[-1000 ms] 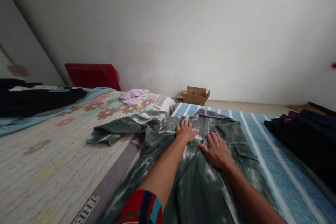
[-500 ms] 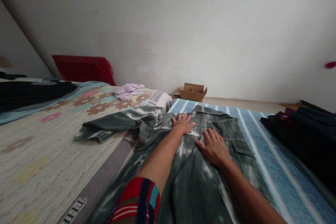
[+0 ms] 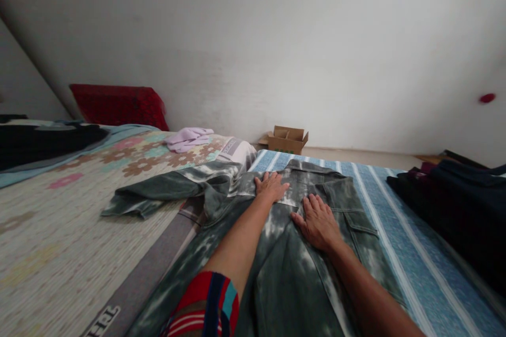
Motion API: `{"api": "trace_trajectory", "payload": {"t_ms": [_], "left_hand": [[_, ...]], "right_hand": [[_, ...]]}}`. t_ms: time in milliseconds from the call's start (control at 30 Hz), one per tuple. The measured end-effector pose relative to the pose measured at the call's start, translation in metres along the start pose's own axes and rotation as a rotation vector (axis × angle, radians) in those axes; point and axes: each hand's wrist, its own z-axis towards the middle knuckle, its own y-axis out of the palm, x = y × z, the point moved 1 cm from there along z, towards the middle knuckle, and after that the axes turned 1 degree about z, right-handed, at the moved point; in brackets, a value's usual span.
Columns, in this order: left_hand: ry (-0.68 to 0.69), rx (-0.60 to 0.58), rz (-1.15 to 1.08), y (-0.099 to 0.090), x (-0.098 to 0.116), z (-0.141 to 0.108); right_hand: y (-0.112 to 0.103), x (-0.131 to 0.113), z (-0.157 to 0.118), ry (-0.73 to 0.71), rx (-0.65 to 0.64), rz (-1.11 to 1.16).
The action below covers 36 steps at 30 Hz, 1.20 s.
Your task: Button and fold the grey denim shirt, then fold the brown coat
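Note:
A green-grey and white tie-dye jacket [image 3: 276, 242] lies spread over the bed, its collar toward the wall. One sleeve [image 3: 158, 189] stretches out to the left, while the right sleeve is not visible as a separate part. My left hand [image 3: 271, 187] rests flat on the upper part of the jacket, below the collar, fingers spread. Lower and to the right, my right hand [image 3: 318, 222] also presses flat on the cloth, fingers stretched out and thumb apart. Neither hand grips the fabric.
Dark folded clothes [image 3: 454, 210] are stacked at the right on the blue striped sheet [image 3: 385, 205]. A lilac cloth [image 3: 188, 139] lies on the flowered sheet [image 3: 71, 226]. An open cardboard box [image 3: 286, 140] stands by the wall, a red bundle [image 3: 120, 107] at the back left, black clothing [image 3: 47, 142] far left.
The view has shifted slightly, so most things appear a little further left. Both hands stay flat on the jacket in nearly the same places.

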Motion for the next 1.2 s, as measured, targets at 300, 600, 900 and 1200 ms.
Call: {"api": "trace_trajectory", "payload": {"t_ms": [300, 600, 900, 1200], "left_hand": [[0.093, 0.057, 0.015, 0.001, -0.001, -0.006], [0.082, -0.046, 0.020, 0.003, -0.001, 0.006], [0.116, -0.001, 0.025, 0.003, -0.002, 0.002], [0.112, -0.041, 0.042, -0.003, -0.003, 0.001]], "right_hand": [[-0.003, -0.001, 0.000, 0.004, -0.003, 0.020], [-0.004, -0.002, 0.000, 0.006, -0.005, 0.021], [-0.004, -0.001, -0.001, 0.001, -0.005, 0.027], [-0.007, -0.004, -0.003, 0.007, -0.003, 0.046]]}}
